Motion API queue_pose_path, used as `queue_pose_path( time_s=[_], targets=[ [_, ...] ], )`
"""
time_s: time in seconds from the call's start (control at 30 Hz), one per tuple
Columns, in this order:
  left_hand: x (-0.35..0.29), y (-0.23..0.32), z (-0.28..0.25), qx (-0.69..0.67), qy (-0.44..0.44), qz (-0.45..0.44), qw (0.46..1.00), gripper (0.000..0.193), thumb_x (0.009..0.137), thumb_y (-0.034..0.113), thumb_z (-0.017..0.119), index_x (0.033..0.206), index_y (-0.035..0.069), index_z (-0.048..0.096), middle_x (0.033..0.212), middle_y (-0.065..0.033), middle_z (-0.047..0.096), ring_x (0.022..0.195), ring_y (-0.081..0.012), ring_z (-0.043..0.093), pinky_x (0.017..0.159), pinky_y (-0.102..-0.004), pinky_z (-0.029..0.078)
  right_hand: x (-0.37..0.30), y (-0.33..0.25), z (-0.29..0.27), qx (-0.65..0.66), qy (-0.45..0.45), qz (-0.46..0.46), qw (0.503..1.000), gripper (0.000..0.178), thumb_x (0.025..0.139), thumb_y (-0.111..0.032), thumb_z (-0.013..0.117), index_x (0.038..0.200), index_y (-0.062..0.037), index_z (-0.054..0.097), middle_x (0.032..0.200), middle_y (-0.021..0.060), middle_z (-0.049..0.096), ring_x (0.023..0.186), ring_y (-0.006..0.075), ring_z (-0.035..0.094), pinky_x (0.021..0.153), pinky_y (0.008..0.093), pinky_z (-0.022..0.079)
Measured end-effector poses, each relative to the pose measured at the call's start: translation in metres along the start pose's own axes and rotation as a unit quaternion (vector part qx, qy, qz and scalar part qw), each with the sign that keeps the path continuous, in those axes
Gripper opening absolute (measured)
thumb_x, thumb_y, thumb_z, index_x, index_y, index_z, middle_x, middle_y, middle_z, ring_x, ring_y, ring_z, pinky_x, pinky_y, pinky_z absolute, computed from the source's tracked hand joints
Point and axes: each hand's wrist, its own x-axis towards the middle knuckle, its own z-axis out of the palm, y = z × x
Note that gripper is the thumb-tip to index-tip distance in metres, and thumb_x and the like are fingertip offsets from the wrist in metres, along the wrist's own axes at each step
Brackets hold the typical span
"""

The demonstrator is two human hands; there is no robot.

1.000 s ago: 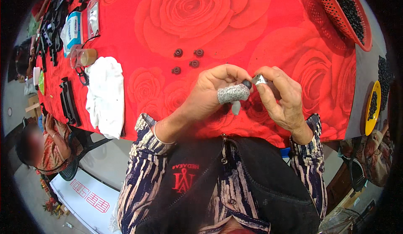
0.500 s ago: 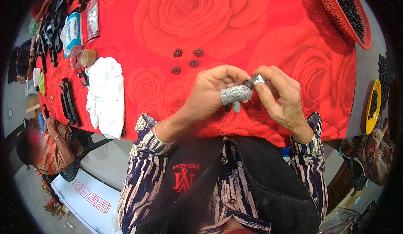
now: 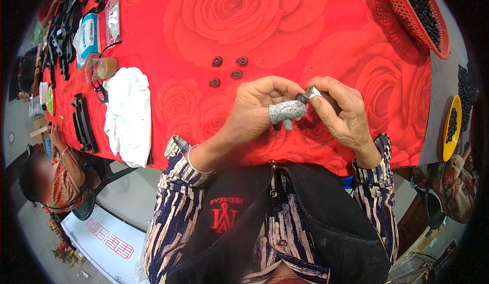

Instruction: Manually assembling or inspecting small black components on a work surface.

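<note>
Pinched in my left hand (image 3: 254, 108) is a small round black part (image 3: 301, 99). A speckled grey sleeve (image 3: 286, 112) covers one finger of that hand. My right hand (image 3: 345, 115) grips a small silvery metal piece (image 3: 313, 93), perhaps a blade, between thumb and forefinger. Its edge meets or nearly meets the black part; the exact contact is too small to tell. Both hands are above the red cloth near the table's front edge. Several similar small black round parts (image 3: 236, 74) lie on the cloth beyond my left hand.
A red basket (image 3: 407, 17) of black parts stands at the far right, with a yellow dish (image 3: 448, 149) below it. To the left are a white cloth (image 3: 128, 116), a cup (image 3: 107, 68), black strips (image 3: 84, 126) and a tissue pack (image 3: 88, 34). Another person (image 3: 69, 167) sits at left.
Both hands stay in nearly the same place, still gripping the black part and the metal piece. The metal piece has tilted slightly against the part. The person at left has shifted a little.
</note>
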Motion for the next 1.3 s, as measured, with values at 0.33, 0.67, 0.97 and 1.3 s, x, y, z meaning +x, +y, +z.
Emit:
queue_pose_path(
  time_s=[0.33, 0.67, 0.97, 1.3],
  targets=[
    [0.0011, -0.0014, -0.0014, 0.010, -0.010, 0.002, 1.000, 0.022, 0.083, 0.002, 0.060, 0.104, -0.004, 0.055, 0.086, -0.0105, 0.063, 0.073, -0.0128, 0.062, 0.056, -0.0216, 0.052, 0.0005, -0.0003, 0.0001, -0.010, 0.005, -0.030, 0.999, 0.013, 0.082, -0.004, 0.058, 0.094, 0.0020, 0.056, 0.076, 0.0111, 0.056, 0.064, 0.0189, 0.057, 0.056, 0.0278, 0.043],
    [0.0014, -0.0018, -0.0021, -0.007, -0.013, 0.001, 1.000, 0.021, 0.084, 0.002, 0.059, 0.103, -0.004, 0.055, 0.088, -0.0108, 0.063, 0.074, -0.0131, 0.062, 0.057, -0.0219, 0.053, 0.0002, 0.0009, 0.0030, -0.013, 0.025, -0.029, 0.999, 0.012, 0.081, -0.003, 0.058, 0.092, 0.0011, 0.057, 0.074, 0.0107, 0.055, 0.060, 0.0194, 0.055, 0.052, 0.0286, 0.041],
    [-0.0003, -0.0026, 0.0001, 0.005, 0.005, 0.002, 1.000, 0.021, 0.083, 0.002, 0.061, 0.102, -0.004, 0.055, 0.087, -0.0109, 0.063, 0.074, -0.0126, 0.062, 0.057, -0.0213, 0.052, -0.0002, 0.0030, 0.0045, -0.012, 0.020, -0.053, 0.998, 0.013, 0.080, -0.001, 0.058, 0.093, 0.0021, 0.056, 0.074, 0.0125, 0.054, 0.062, 0.0230, 0.055, 0.054, 0.0307, 0.042],
    [-0.0020, -0.0039, 0.0024, 0.028, 0.029, -0.004, 0.999, 0.020, 0.083, 0.003, 0.061, 0.101, -0.003, 0.055, 0.084, -0.0088, 0.063, 0.069, -0.0103, 0.060, 0.057, -0.0213, 0.051, 0.0011, 0.0021, 0.0025, -0.023, 0.000, -0.048, 0.999, 0.013, 0.080, -0.001, 0.058, 0.092, 0.0024, 0.056, 0.074, 0.0134, 0.055, 0.064, 0.0260, 0.057, 0.056, 0.0327, 0.043]
  ],
)
